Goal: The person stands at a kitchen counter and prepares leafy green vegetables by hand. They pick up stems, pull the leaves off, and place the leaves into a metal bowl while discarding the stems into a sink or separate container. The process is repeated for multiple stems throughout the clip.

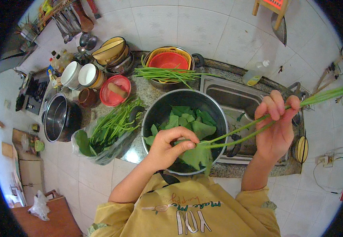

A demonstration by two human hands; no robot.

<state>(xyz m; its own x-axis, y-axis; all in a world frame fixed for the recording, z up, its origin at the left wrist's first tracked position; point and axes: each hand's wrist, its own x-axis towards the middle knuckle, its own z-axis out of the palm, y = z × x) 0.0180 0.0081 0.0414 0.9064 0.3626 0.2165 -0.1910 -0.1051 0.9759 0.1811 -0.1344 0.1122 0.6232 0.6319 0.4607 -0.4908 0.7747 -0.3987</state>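
Over a large dark pot point(146, 118), my left hand point(171, 146) pinches a green leaf point(198, 157) where it meets its stem. My right hand point(276, 122), raised over the sink, grips several long green stems point(325, 94) that stretch between both hands and stick out past its fingers to the right. Torn green leaves point(193, 120) lie inside the pot. Left of the pot, a clear plastic bag point(104, 157) holds more leafy stems point(114, 126). Bare cut stems point(165, 73) rest across a red basin point(169, 61) behind the pot.
A steel sink point(230, 91) adjoins the pot on the right, with a clear bottle point(256, 73) behind it. Bowls point(87, 75), a red plate point(107, 93) and an empty black pot point(61, 118) crowd the left counter. A brown table point(49, 217) stands at lower left.
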